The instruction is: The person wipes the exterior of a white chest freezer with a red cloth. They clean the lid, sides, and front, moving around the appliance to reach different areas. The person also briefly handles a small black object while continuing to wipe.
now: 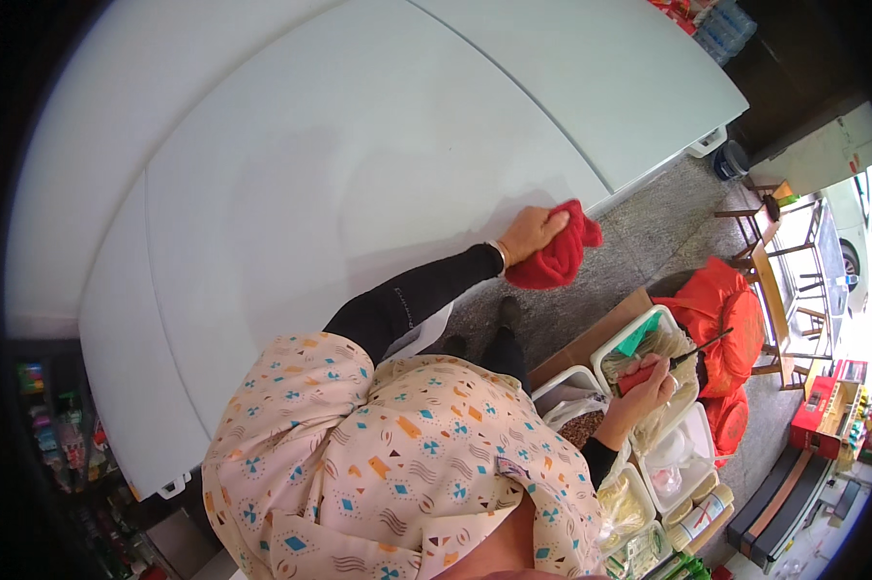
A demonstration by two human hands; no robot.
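Observation:
My left hand [534,233] grips a bunched red cloth [563,250] at the near edge of a large white chest freezer [407,145]; part of the cloth hangs past the edge. To the lower right, my right hand [643,395] is closed around the red handle [633,378] of a tool with a thin dark shaft [704,346]. Its kind cannot be told. That hand is over white plastic trays; the nearest tray [603,355] holds pale noodle-like strands and a green packet. Beside it, another container holds small brown pieces [581,428] in a clear bag.
Red bags [733,312] lie beyond the trays. Bundled dry noodles [701,518] and bagged food [621,504] are at the lower right. Wooden chairs [766,290], a dark bucket [731,161] and a red box [817,417] stand on the right. Shelves of goods [62,435] are at the lower left.

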